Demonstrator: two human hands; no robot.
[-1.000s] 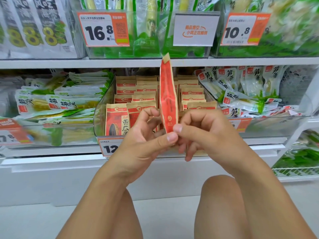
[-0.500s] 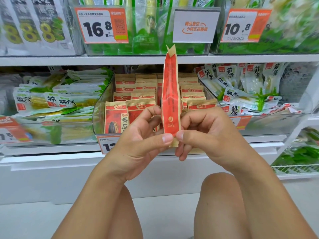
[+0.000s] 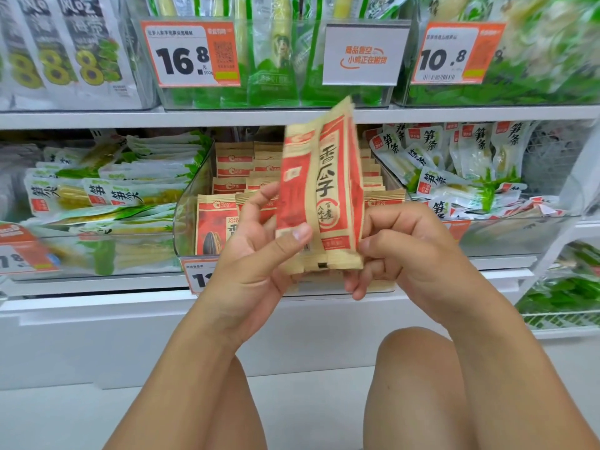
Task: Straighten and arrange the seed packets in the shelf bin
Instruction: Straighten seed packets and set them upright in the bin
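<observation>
Both hands' fingers pinch a seed packet (image 3: 319,190) before white shelves (image 3: 97,116) of clear bins (image 3: 186,203).

In front of you a white shelf (image 3: 97,284) carries a clear bin (image 3: 190,206) packed with red and tan seed packets (image 3: 233,160) standing in rows. To its left on that shelf sits a bin of green and white packets (image 3: 110,190); to its right, a bin of white pouches (image 3: 454,164) lying jumbled. The upper shelf (image 3: 97,120) holds clear bins of green packs (image 3: 276,76) fronted by orange price tags (image 3: 191,53), and grey packs (image 3: 65,50) at the far left.
</observation>
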